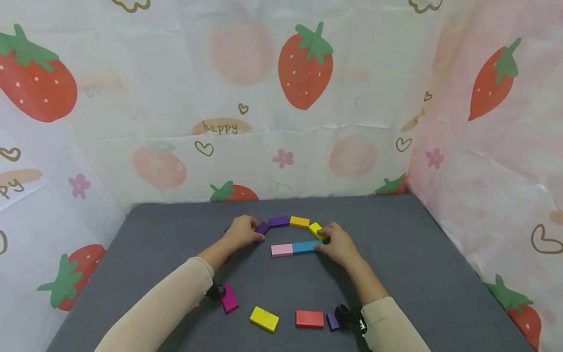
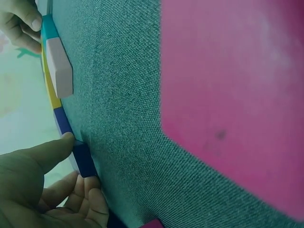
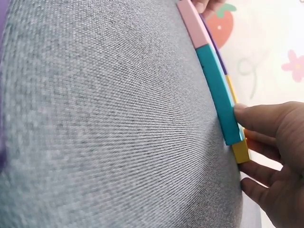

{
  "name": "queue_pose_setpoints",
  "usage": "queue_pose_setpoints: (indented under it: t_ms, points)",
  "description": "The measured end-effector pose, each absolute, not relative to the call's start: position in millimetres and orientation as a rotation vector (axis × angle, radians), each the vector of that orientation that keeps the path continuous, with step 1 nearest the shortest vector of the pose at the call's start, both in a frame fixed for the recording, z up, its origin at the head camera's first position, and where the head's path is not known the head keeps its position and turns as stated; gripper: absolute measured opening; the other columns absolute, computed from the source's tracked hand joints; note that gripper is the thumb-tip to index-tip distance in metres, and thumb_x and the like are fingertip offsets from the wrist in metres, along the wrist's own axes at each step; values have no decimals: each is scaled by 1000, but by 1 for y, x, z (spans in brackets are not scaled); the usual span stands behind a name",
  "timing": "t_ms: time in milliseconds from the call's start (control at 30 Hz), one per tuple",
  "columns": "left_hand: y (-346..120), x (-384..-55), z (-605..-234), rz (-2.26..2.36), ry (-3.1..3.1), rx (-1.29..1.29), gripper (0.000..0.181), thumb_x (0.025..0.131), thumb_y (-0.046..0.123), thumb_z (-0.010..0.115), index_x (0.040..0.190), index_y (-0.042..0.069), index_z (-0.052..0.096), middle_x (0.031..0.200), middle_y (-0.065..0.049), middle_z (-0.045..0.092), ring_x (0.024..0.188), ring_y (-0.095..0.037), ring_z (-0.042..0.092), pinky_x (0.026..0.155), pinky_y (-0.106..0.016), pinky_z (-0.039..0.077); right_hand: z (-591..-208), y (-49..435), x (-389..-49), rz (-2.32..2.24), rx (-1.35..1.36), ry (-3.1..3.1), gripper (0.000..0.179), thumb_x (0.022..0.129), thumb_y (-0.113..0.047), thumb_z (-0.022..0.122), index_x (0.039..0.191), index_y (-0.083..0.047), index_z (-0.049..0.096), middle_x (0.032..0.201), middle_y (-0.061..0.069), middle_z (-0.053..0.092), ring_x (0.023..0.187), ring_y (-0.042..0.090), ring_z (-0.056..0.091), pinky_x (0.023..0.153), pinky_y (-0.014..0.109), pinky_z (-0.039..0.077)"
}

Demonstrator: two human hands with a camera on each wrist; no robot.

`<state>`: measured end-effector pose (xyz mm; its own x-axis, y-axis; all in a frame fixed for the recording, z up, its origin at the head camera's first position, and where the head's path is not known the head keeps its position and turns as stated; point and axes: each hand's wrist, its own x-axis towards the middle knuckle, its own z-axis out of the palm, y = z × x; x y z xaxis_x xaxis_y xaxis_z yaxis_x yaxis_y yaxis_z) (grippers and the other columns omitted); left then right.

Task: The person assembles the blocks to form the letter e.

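My left hand [image 1: 242,230] pinches a purple block [image 2: 84,159] between thumb and fingertips at the left part of a curved row. Beside it in the row lie another purple block [image 1: 279,222] and an orange-yellow block [image 1: 299,222]. At the row's right end, the fingers of my right hand [image 1: 340,245] are curled at a yellow block [image 3: 241,152], its thumb by the blue blocks [image 1: 304,247]. A pink block [image 1: 282,251] lies end to end with the blue, in front of the arc. The left hand partly hides the row's left end.
Nearer on the grey cloth [image 1: 281,283] lie a magenta block [image 1: 229,299], a yellow block [image 1: 264,319], a red block [image 1: 310,319] and a small purple block [image 1: 333,321]. A strawberry-print curtain [image 1: 246,98] stands behind the table and along both sides.
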<state>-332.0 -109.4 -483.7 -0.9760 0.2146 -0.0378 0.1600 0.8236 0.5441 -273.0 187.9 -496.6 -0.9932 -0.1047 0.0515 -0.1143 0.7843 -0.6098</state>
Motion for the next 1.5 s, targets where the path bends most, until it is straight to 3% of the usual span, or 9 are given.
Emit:
queue_pose_setpoints:
  t_ms: [1500]
  points:
    - [-118,-337,-477,904,2865,337,45,87,26,82,121,-1,70,111,-14,72,100,-25,67,90,-43,55,-496,187,-274,1009,167,-2965,47,90,-20,81,132,-3,67,126,10,58,112,30,60,95,47,52]
